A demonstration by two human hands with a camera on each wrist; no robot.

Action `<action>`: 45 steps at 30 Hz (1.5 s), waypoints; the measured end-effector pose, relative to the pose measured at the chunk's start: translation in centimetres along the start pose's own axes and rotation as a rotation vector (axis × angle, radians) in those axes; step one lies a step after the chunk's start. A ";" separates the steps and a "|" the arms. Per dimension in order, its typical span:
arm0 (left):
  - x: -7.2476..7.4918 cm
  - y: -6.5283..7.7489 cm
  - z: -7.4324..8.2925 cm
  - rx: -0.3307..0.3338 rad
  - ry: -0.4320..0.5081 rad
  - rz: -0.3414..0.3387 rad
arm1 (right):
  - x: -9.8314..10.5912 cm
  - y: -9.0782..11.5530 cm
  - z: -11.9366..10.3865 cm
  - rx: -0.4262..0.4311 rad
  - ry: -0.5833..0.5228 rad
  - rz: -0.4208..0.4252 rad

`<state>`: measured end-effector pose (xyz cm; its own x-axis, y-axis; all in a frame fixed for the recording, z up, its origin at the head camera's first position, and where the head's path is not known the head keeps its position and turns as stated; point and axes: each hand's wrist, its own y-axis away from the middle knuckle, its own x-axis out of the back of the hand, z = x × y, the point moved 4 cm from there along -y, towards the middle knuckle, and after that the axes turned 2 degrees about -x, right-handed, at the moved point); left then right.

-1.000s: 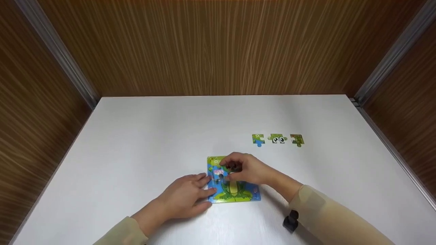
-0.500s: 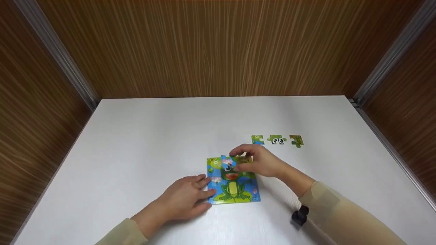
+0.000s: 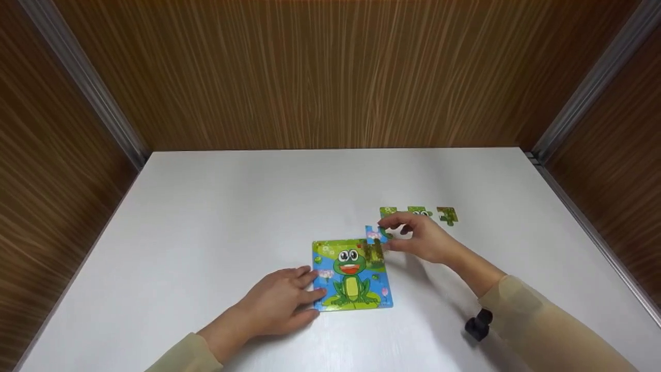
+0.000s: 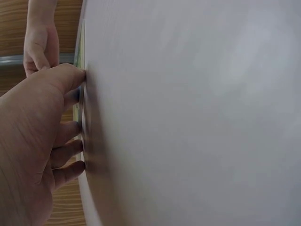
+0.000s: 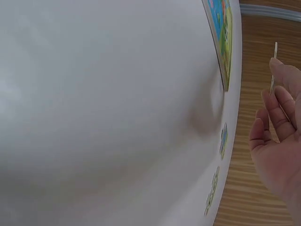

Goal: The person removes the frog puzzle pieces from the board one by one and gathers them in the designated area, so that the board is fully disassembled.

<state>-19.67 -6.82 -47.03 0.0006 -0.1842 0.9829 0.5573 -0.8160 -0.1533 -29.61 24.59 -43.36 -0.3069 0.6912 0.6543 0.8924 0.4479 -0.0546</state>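
Observation:
A square frog puzzle board [image 3: 352, 297] lies on the white table. My left hand [image 3: 279, 299] rests along its left edge, fingers spread with their tips on the board. In the left wrist view the thumb and fingertips of the left hand [image 4: 35, 117] sit at the board's thin edge. Over the board's upper right corner, my right hand [image 3: 423, 240] pinches a blue and green jigsaw piece [image 3: 373, 235] between thumb and fingers. The right wrist view shows this jigsaw piece [image 5: 275, 49] edge-on, raised above the table, in the right hand [image 5: 282, 127].
Behind the right hand, several loose pieces lie in a row: a green corner piece [image 3: 387, 210], partly hidden, an eyes piece [image 3: 416, 209] and a brown-green piece [image 3: 447, 215]. Wooden panels [image 3: 330, 77] wall the table's back and sides. A black object [image 3: 479, 324] is at the right sleeve.
My right hand has carried the jigsaw piece from the middle of the board to the upper right, uncovering the frog's face. The left hand has stayed in place.

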 end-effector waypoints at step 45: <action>-0.1 0.0 -0.2 0.015 0.066 -0.027 | 1.0 1.2 4.3 -0.138 0.147 0.061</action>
<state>-19.82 -6.94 -47.13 -0.0687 -0.1985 0.9777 0.5688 -0.8129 -0.1250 -30.23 28.27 -46.05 -0.2083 0.6195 0.7568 0.9478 0.3188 -0.0001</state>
